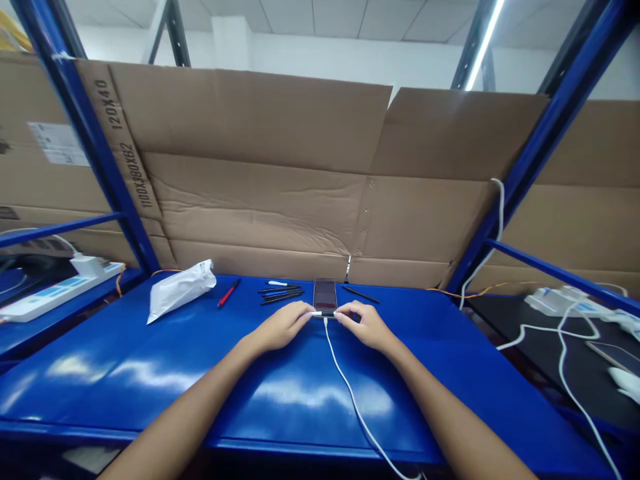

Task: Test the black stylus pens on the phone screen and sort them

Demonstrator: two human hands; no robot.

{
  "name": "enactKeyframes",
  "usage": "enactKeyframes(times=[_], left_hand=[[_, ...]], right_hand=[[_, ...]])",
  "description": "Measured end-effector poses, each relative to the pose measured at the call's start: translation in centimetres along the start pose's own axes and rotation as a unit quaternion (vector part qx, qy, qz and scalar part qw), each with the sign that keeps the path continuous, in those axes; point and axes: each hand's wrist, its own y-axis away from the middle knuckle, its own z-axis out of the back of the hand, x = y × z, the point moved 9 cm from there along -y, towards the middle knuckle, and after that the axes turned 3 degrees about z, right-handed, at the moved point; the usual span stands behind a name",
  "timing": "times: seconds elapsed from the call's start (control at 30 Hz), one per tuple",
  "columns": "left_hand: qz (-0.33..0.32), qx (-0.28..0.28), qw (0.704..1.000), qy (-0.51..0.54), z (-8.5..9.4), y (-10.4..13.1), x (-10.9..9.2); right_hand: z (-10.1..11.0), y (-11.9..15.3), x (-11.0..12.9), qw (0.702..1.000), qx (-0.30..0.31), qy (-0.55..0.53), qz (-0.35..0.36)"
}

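My left hand (284, 327) and my right hand (367, 325) meet near the middle of the blue table, each pinching one end of a slim white-and-black pen (324, 314). The white end is in the left fingers, the dark end in the right. Just behind the pen lies a dark-screened phone (325, 294). From its near edge a white charging cable (345, 381) runs toward me and over the table's front. Several black pens (281, 294) lie left of the phone, one with a white part. A single black pen (361, 294) rests to the right.
A red pen (229, 293) and a white plastic bag (181, 290) lie at the back left. Cardboard (260, 213) stands behind the blue table (165, 380), between blue posts. Power strips (63, 292) and loose white cables (563, 333) occupy the neighbouring surfaces.
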Motion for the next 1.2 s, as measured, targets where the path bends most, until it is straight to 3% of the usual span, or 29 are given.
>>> enactKeyframes(times=[0.2, 0.43, 0.6, 0.73, 1.0, 1.2], left_hand=[[0.006, -0.012, 1.0, -0.004, 0.4, 0.0, 0.1], [0.001, -0.003, 1.0, -0.012, 0.1, 0.0, 0.1], [0.011, -0.002, 1.0, -0.019, 0.1, 0.0, 0.5], [0.004, 0.004, 1.0, -0.026, -0.1, 0.1, 0.7], [0.011, 0.014, 0.999, -0.037, -0.5, 0.1, 1.2], [0.007, 0.022, 0.999, -0.031, -0.8, 0.2, 0.4]], right_hand=[[0.8, 0.0, -0.4, 1.0, -0.024, 0.008, 0.004], [1.0, -0.2, 0.0, 0.999, -0.002, 0.043, 0.02], [1.4, 0.3, -1.5, 0.984, 0.072, 0.161, 0.015], [0.5, 0.8, -2.3, 0.976, 0.132, 0.172, 0.028], [0.9, 0.2, -0.7, 0.996, 0.059, 0.065, 0.01], [0.3, 0.3, 0.9, 0.997, 0.053, 0.039, 0.037]])
